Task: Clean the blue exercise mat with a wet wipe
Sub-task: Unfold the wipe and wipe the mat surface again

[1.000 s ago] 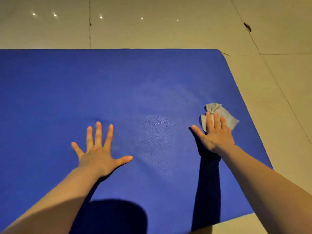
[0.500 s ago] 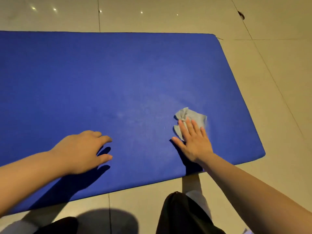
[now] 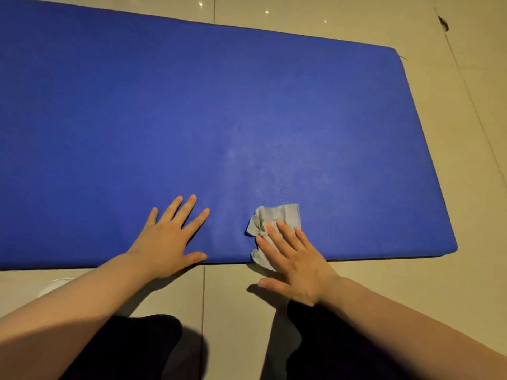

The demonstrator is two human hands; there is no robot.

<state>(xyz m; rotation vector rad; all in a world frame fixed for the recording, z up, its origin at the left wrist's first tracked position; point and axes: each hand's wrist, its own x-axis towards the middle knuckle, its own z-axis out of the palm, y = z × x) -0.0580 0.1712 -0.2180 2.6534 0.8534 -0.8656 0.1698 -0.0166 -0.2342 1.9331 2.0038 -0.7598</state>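
Observation:
The blue exercise mat (image 3: 192, 119) lies flat on the tiled floor and fills most of the view. A crumpled grey wet wipe (image 3: 277, 218) sits at the mat's near edge, partly hanging over it. My right hand (image 3: 293, 259) presses flat on the wipe with straight fingers, its thumb spread out over the floor. My left hand (image 3: 170, 237) rests flat on the mat's near edge, fingers spread, a little left of the wipe. A faint damp patch shows on the mat just beyond the wipe.
Beige floor tiles (image 3: 466, 187) surround the mat at the right, back and front. My dark-clothed knees (image 3: 153, 346) are at the bottom of the view. A pale round object (image 3: 53, 286) lies on the floor by my left forearm.
My right hand has dragged the wipe back toward me to the mat's near edge. My left hand, curled half a second ago, now lies flat with fingers spread. The view pulled back.

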